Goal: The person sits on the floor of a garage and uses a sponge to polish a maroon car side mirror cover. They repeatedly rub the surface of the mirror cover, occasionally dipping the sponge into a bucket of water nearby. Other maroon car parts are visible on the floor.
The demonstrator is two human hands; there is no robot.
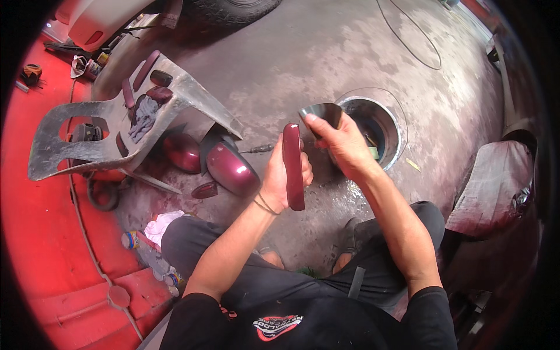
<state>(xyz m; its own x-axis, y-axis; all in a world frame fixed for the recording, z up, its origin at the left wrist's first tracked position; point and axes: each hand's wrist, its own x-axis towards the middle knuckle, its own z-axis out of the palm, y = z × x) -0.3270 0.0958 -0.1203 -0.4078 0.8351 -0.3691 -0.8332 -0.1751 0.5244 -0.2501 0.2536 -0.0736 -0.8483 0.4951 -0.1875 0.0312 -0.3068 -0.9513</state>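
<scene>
My left hand [276, 175] grips a long narrow maroon painted part [294, 168], held upright with its glossy rounded end at the top. Just up and to the right of it, my right hand [334, 138] pinches a dark, thin curved sheet [323, 114], perhaps sandpaper, between thumb and fingers. The sheet and the part are apart. Partly behind my right hand stands a round bucket [396, 131] with dark liquid and a light green piece [374, 152] inside. Two maroon car mirror covers [232, 168] [183, 152] lie on the floor left of my left hand.
To the left, a worn grey plastic chair [188, 89] bears maroon parts and a grey cloth [144, 118]. A small maroon piece [204, 190] lies near my knee. A tire [238, 8] is at the top, a cable [420, 50] on the floor, and a covered object [492, 188] at right.
</scene>
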